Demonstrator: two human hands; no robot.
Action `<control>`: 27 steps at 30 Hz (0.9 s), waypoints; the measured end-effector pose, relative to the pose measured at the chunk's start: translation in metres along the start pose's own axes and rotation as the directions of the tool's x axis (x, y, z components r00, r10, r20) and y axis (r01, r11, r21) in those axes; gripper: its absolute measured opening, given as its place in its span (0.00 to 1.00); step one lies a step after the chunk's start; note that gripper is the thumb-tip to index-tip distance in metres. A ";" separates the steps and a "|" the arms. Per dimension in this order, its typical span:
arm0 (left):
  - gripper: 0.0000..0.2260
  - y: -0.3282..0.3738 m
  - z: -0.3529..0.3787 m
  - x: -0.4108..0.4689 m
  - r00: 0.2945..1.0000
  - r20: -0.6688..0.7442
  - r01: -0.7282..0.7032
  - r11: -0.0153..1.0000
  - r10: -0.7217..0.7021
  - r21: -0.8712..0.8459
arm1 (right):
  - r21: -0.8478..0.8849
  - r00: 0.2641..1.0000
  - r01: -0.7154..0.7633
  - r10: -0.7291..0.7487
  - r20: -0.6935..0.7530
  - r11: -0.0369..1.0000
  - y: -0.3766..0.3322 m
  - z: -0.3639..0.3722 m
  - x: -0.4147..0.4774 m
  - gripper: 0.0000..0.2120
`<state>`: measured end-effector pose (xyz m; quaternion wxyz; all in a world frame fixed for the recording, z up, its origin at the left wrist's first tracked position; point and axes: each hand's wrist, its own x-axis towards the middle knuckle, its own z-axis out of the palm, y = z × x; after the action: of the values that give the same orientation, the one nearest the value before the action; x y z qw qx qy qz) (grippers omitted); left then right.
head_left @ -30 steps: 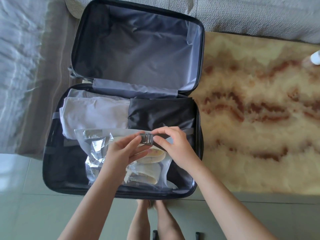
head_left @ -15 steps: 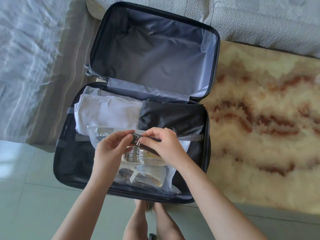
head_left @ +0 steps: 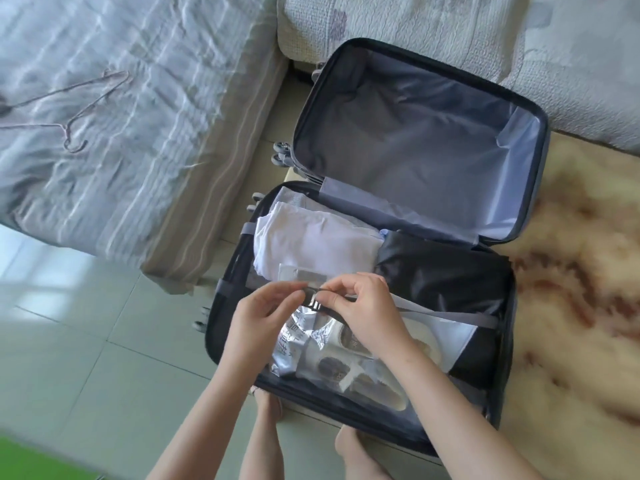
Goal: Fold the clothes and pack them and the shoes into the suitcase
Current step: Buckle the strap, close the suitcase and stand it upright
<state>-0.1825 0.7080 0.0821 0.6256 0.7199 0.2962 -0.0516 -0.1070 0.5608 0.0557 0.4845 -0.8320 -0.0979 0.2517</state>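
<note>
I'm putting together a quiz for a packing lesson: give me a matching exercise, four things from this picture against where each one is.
Things
1. white garment
2. black garment
3. shoes
4. buckle

Places
A. in the suitcase, on the rug side
B. pinched between left hand and right hand
C. inside a clear bag, nearest the person
D. in the suitcase, on the bed side

Pairs: 1-D, 2-A, 3-C, 4-B
</note>
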 end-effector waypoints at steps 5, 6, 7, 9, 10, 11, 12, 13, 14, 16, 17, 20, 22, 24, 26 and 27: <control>0.20 -0.053 -0.049 0.024 0.983 -0.142 -0.036 0.871 0.120 0.489 | -0.080 0.991 -0.033 0.022 -0.132 0.996 -0.008 0.030 0.021 0.06; 0.25 -0.061 -0.057 0.029 0.979 -0.192 0.041 0.872 0.061 0.487 | -0.088 0.988 -0.031 0.018 -0.154 0.996 -0.007 0.034 0.026 0.06; 0.30 -0.067 -0.065 0.034 0.979 -0.205 0.112 0.878 -0.016 0.466 | -0.088 0.986 -0.033 0.018 -0.166 0.996 -0.007 0.038 0.029 0.06; 0.34 -0.073 -0.072 0.042 0.967 -0.146 0.248 0.897 -0.207 0.366 | -0.086 0.983 -0.041 0.025 -0.180 0.995 -0.006 0.048 0.033 0.07; 0.33 -0.074 -0.072 0.046 0.953 -0.119 0.302 0.901 -0.278 0.313 | -0.086 0.984 -0.047 0.031 -0.175 0.995 -0.004 0.053 0.036 0.08; 0.30 -0.076 -0.071 0.049 0.943 -0.111 0.331 0.903 -0.313 0.275 | -0.086 0.984 -0.058 0.043 -0.170 0.995 -0.002 0.058 0.037 0.09; 0.26 -0.078 -0.071 0.050 0.937 -0.124 0.348 0.901 -0.327 0.257 | -0.079 0.983 -0.076 0.061 -0.172 0.994 0.000 0.063 0.039 0.10; 0.24 -0.080 -0.072 0.052 0.930 -0.144 0.364 0.896 -0.337 0.253 | -0.070 0.981 -0.093 0.079 -0.180 0.993 0.002 0.069 0.041 0.10; 0.24 -0.083 -0.073 0.054 0.925 -0.158 0.375 0.890 -0.344 0.260 | -0.065 0.979 -0.111 0.098 -0.181 0.992 0.004 0.073 0.042 0.11; 0.22 -0.083 -0.079 0.056 0.922 -0.159 0.385 0.874 -0.352 0.296 | -0.060 0.978 -0.130 0.118 -0.174 0.990 0.009 0.082 0.043 0.12; 0.20 -0.082 -0.081 0.057 0.920 -0.161 0.391 0.871 -0.358 0.297 | -0.074 0.976 -0.130 0.115 -0.184 0.989 0.010 0.087 0.045 0.11; 0.12 -0.079 -0.087 0.061 0.921 -0.135 0.388 0.884 -0.364 0.261 | -0.176 0.967 -0.129 0.084 -0.242 0.976 0.006 0.094 0.052 0.04; 0.12 -0.083 -0.093 0.067 0.908 -0.105 0.416 0.898 -0.405 0.144 | -0.233 0.959 -0.126 0.059 -0.276 0.964 0.003 0.094 0.053 0.02; 0.12 -0.092 -0.102 0.080 0.858 -0.044 0.501 0.854 -0.511 -0.142 | -0.292 0.955 -0.126 0.037 -0.294 0.948 0.003 0.095 0.052 0.02; 0.14 -0.104 -0.106 0.098 0.768 0.052 0.624 0.727 -0.638 -0.286 | -0.349 0.951 -0.097 -0.017 -0.309 0.932 0.003 0.096 0.049 0.02; 0.14 -0.110 -0.107 0.108 0.740 0.088 0.660 0.693 -0.667 -0.291 | -0.371 0.946 -0.081 -0.045 -0.320 0.925 0.004 0.097 0.047 0.05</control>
<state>-0.1801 0.8510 -0.0393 0.6636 0.4603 0.5474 -0.2190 -0.1169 0.6517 -0.0018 0.3217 -0.9405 -0.0565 0.0931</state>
